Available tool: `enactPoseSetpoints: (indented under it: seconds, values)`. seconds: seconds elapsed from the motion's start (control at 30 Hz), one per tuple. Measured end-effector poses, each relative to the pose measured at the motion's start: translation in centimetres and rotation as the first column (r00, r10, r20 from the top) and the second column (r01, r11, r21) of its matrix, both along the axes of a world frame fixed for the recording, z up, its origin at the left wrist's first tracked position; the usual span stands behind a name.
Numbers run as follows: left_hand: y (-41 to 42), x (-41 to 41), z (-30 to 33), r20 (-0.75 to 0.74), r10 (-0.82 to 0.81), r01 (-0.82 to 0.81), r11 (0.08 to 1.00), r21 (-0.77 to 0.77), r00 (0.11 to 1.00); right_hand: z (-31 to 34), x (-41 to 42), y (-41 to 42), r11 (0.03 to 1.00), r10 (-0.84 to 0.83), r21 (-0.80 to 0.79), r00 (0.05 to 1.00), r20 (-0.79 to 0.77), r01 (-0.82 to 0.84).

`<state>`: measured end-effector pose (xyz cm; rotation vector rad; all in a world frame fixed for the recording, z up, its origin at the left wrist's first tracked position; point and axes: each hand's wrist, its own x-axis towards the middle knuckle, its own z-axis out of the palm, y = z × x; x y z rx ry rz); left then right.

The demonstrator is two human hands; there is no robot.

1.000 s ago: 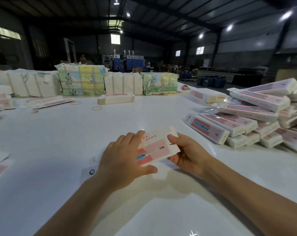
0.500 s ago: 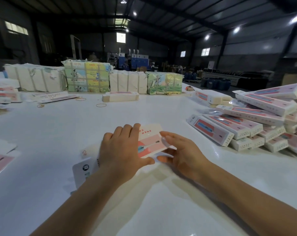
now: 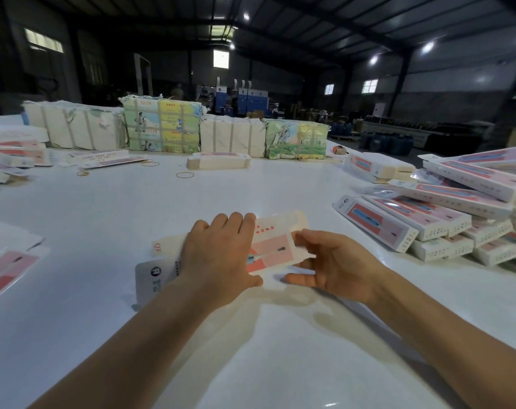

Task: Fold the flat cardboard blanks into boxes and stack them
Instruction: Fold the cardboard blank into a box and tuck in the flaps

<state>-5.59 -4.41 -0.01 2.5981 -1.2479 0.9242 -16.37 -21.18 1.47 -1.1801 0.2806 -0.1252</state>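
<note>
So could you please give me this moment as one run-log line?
step: folding | left hand: pressing blank | right hand: holding its end | stack: right

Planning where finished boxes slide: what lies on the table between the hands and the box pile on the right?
In the head view, only bare white table separates the right hand from the box pile.

Right hand (image 3: 336, 264) moved onto blank's (image 3: 273, 246) right end.
</note>
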Motion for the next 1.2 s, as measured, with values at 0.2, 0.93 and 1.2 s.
enactPoseSetpoints:
  seconds: [0.2, 0.93, 1.2]
  values:
    - [-0.1, -0.4, 0.3, 0.055, -0.033, 0.033, 0.999, -0.001, 0.998, -0.2, -0.1, 1.1, 0.990, 0.141, 0.027, 0.990, -0.027, -0.140]
    - [0.3, -0.6, 2.2, -0.475, -0.123, 0.119, 0.992, -0.039, 0.872, 0.3, -0.9, 1.2, 0.674, 0.086, -0.739, 0.995, 0.060, -0.013]
    - [1.4, 0.2, 1.9, -0.634, -0.142, 0.051, 0.986, -0.160, 0.760, -0.1, -0.3, 0.9, 0.709, -0.314, -0.557, 0.901, 0.299, 0.432]
